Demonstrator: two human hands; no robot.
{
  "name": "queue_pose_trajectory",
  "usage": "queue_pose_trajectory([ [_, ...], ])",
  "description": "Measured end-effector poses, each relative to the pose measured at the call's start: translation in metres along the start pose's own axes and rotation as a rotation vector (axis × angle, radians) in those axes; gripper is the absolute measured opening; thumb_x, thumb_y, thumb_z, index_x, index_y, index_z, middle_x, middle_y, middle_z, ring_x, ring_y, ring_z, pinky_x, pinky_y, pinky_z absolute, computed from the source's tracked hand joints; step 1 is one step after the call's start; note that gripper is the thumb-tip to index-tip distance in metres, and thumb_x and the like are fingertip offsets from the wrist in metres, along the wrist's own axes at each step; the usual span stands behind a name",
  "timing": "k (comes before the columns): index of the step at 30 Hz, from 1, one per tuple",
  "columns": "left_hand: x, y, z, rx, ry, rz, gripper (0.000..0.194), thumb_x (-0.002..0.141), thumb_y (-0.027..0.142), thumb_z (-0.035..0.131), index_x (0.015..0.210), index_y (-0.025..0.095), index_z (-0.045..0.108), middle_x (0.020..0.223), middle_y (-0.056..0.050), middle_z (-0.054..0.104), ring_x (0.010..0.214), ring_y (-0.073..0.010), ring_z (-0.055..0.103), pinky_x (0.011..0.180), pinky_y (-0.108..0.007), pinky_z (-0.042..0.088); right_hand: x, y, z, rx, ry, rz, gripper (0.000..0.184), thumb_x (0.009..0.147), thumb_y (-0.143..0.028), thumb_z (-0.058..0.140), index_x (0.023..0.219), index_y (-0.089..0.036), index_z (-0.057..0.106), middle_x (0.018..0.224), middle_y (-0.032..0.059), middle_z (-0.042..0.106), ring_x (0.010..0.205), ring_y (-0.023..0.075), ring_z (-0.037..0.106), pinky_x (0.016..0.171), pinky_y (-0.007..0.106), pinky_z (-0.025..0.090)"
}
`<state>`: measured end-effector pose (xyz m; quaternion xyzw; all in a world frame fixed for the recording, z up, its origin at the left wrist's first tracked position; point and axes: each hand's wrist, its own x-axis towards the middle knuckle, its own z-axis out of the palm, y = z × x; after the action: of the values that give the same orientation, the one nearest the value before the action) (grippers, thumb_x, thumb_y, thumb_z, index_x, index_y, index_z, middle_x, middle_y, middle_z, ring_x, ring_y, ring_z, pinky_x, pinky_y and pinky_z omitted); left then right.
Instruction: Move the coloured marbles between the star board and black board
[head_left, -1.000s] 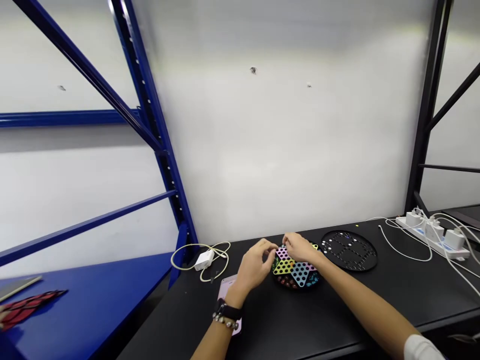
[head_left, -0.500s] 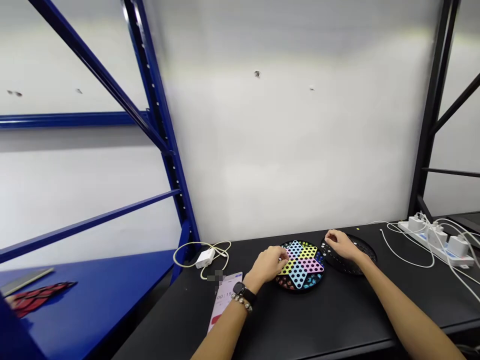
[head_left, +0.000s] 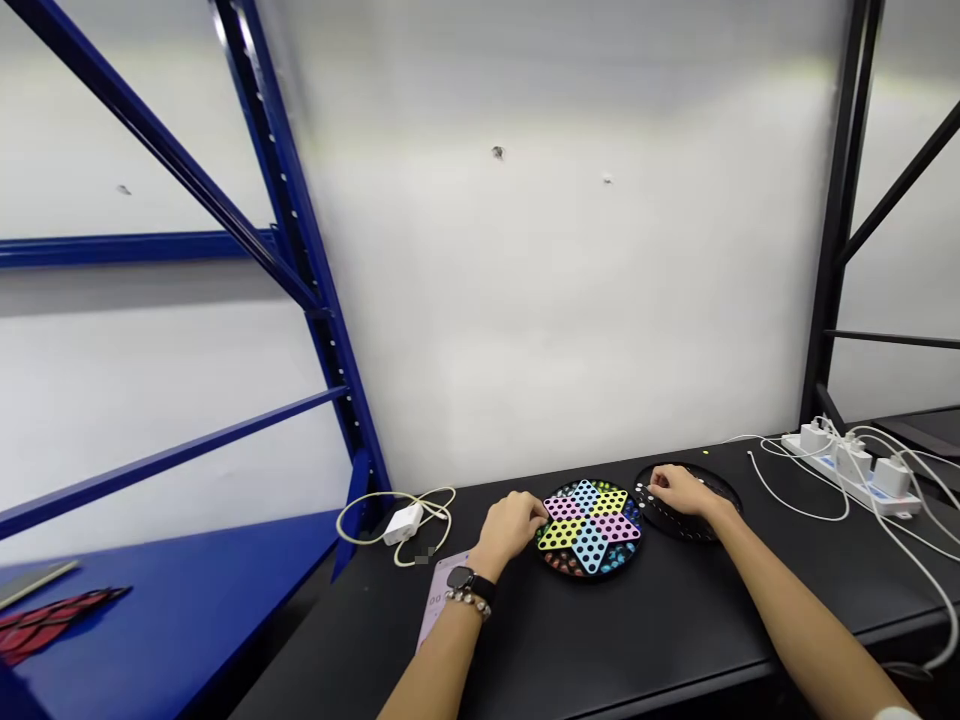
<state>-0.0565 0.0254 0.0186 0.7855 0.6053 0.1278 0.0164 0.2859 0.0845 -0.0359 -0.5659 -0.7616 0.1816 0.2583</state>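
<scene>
A round game board (head_left: 590,525) with a coloured star of holes lies on the black table (head_left: 652,630). My left hand (head_left: 512,522), with a watch and a bead bracelet at the wrist, rests with curled fingers against the board's left rim. To the right lies a black round tray (head_left: 716,512) with small white dots. My right hand (head_left: 679,490) lies on the tray's left part, fingers bent down onto it. What the fingertips hold, if anything, is too small to make out.
A white charger with a coiled cable (head_left: 401,518) lies left of the board. A pink phone (head_left: 436,600) sits under my left forearm. A white power strip with plugs and cables (head_left: 847,465) is at the right. Blue shelving (head_left: 187,620) stands at the left.
My right hand left the coloured board and moved right onto the black tray. My left hand stayed at the board's left rim. The board's top now shows uncovered.
</scene>
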Motion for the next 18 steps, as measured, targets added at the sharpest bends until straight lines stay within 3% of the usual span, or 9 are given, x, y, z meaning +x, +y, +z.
queue_pose_trajectory([
  [18,-0.0036,0.0003,0.0041,-0.043,-0.018,0.018,0.020,0.083,0.023,0.056,0.095,0.028,0.072,0.103,-0.002,0.072,0.101,-0.0218,0.064,0.083,-0.029,0.046,-0.0022,0.0019,0.0026,0.036,-0.067,0.000,0.017,0.082,-0.033,0.056,0.080,-0.018,0.064,0.080,0.0039,0.068,0.075,0.0152,0.061,0.067,0.024,0.042],
])
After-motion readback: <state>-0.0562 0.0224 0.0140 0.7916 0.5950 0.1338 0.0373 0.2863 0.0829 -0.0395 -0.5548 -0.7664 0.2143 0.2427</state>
